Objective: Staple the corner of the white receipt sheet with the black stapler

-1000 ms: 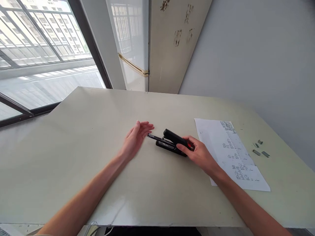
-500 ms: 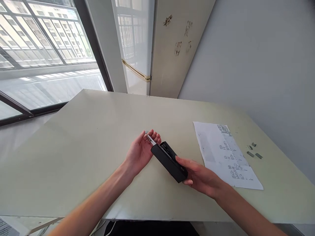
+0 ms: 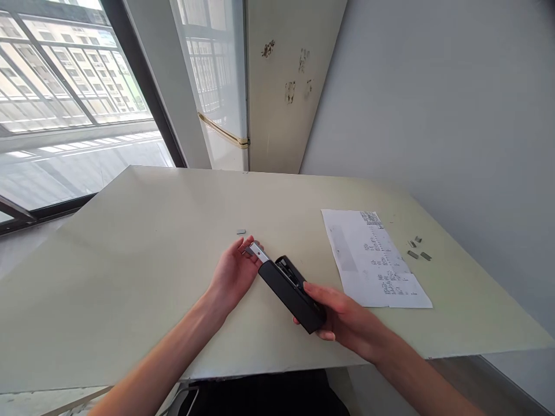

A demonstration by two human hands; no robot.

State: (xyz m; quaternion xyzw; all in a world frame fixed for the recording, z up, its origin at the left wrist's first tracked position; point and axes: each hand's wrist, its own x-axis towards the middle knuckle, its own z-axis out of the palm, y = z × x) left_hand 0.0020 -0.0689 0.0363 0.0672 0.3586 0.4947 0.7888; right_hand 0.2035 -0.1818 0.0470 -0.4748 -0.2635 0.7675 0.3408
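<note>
A black stapler (image 3: 289,292) is lifted off the pale table (image 3: 130,248), its underside turned toward me and its metal staple tray (image 3: 256,251) sticking out at the far end. My right hand (image 3: 347,323) grips the stapler's near end. My left hand (image 3: 233,275) has its fingertips pinched on the tip of the metal tray. A small strip of staples (image 3: 241,231) lies on the table just beyond my left fingers.
A printed sheet of paper (image 3: 373,260) lies to the right. Several short staple strips (image 3: 417,249) sit near the table's right edge. A cabinet (image 3: 277,86) and a window (image 3: 65,98) stand behind the table; a grey wall runs along the right.
My right hand lifted the stapler off the table and turned it over. My left hand closed on the protruding staple tray. A staple strip now lies on the table.
</note>
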